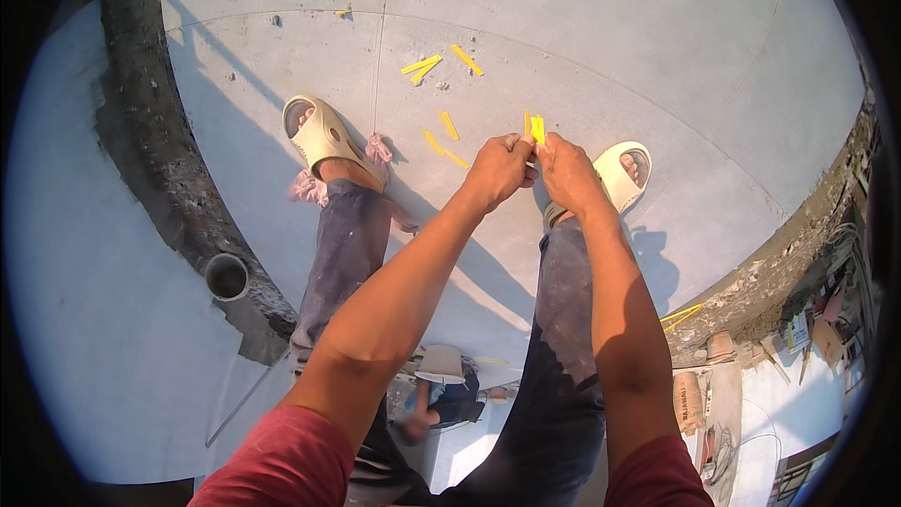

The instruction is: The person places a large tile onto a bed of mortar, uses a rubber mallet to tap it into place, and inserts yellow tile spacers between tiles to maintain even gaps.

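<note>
My left hand (502,169) and my right hand (569,175) meet over the grey floor, fingers closed in a pinch. Between their fingertips short, flat yellow strips (538,129) stick up; how each is gripped is partly hidden by the fingers. Beyond my hands lie several loose strips: a crossed pair (424,68), a single strip (466,60), and nearer ones, a short strip (449,125) and a longer, bent-looking strip (445,148). My feet, in beige slides, stand apart, the left slide (324,136) and the right slide (621,178) on either side of my hands.
Crumpled pink material (308,188) lies around my left foot. A round pipe opening (226,277) is at the left, beside a rough dirt strip. Behind me, seen between my legs, another person in a pale hat (443,363) crouches. Building clutter and an orange-brown sack (688,402) lie lower right.
</note>
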The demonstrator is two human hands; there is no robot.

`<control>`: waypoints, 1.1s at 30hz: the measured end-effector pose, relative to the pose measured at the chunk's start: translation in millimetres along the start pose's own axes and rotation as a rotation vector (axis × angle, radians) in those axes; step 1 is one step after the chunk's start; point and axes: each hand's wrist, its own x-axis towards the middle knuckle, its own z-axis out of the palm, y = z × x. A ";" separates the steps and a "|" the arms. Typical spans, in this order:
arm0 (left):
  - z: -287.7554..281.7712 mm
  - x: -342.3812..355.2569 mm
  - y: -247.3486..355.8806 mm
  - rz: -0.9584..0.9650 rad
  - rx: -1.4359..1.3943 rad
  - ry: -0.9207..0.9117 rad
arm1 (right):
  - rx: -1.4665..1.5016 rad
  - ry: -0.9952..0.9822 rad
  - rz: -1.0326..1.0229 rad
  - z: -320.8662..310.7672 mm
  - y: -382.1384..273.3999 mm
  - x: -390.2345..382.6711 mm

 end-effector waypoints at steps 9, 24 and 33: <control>-81.8 -28.1 -43.0 -0.068 -0.329 0.124 | -0.397 -0.372 -0.205 40.5 -81.5 27.7; -95.6 -238.8 -27.8 -0.140 -0.599 0.267 | -0.082 0.643 0.412 123.8 -166.8 122.1; -148.9 -174.6 -23.5 -0.060 -0.593 0.382 | 0.428 0.777 0.428 155.1 -155.4 152.6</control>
